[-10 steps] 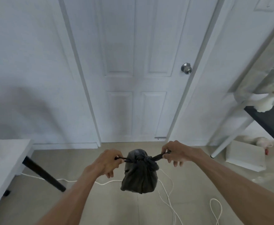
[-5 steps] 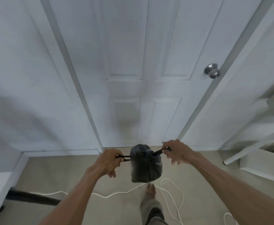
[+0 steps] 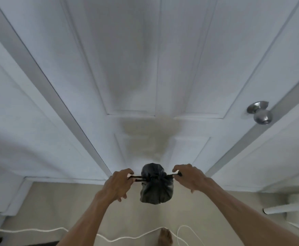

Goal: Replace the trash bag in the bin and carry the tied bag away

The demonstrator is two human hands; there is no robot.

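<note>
A small black trash bag (image 3: 155, 189), tied at its top, hangs in the air between my two hands, just in front of the base of a white door. My left hand (image 3: 118, 184) pinches the left black tie strand, and my right hand (image 3: 189, 176) pinches the right strand. Both strands are stretched sideways from the knot. The bin is out of view.
The white panelled door (image 3: 145, 77) is closed and fills most of the view, with a silver knob (image 3: 261, 114) at the right. White cables (image 3: 120, 238) lie across the beige floor near my bare foot (image 3: 165, 237). A white furniture leg (image 3: 287, 208) juts in at right.
I have moved closer to the door, which now fills the view. The bag stays held between both hands by its strands; the table and shelf at the sides have slipped out of view.
</note>
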